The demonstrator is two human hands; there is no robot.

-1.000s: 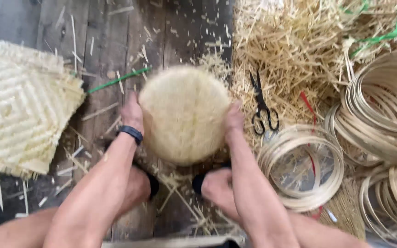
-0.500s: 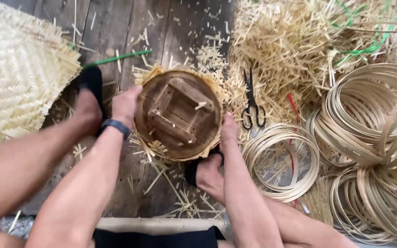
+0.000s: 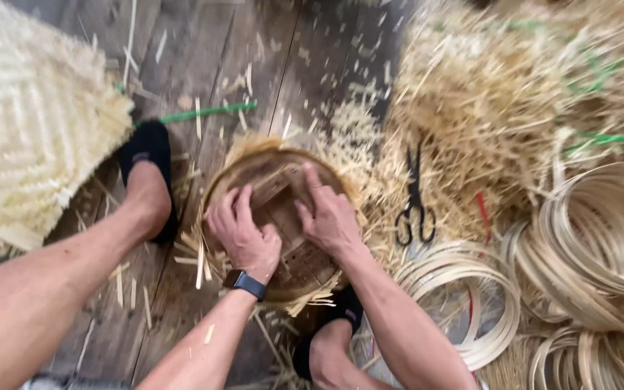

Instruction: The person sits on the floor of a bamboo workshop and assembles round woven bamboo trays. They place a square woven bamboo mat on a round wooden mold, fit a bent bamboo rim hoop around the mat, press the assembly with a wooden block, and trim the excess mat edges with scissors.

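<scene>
Dark, weathered floorboards (image 3: 254, 65) run under everything, strewn with pale slivers and straw offcuts. Nearest the camera, two bare forearms reach down between the person's legs, and a foot in a black slipper (image 3: 330, 339) sits just below the work, partly hidden by the right forearm. The left hand (image 3: 243, 235), a dark watch (image 3: 245, 283) at its wrist, lies palm down with fingers loosely spread on the round wooden mould (image 3: 276, 217). The right hand (image 3: 330, 217) presses beside it, fingers flat and slightly fanned against the same surface; the two hands are just apart. The mould is a brown, smooth disc with raised blocks on its face, mostly covered by the hands, and it rests on the floor in the middle of the view. Pale woven strips (image 3: 326, 152) fringe its rim, frayed and splaying outward; whether they wrap fully beneath cannot be told. To the left, the other foot in a black slipper (image 3: 146, 155) rests near a flat woven mat (image 3: 30, 137) with a diamond pattern, cut off by the edge. A green strip (image 3: 204, 112) lies on the boards beyond it. On the right, black scissors (image 3: 413, 202) lie on loose straw (image 3: 485, 87), and coiled bamboo hoops (image 3: 586, 245) stack at the edge, blurred and partly out of view.
</scene>
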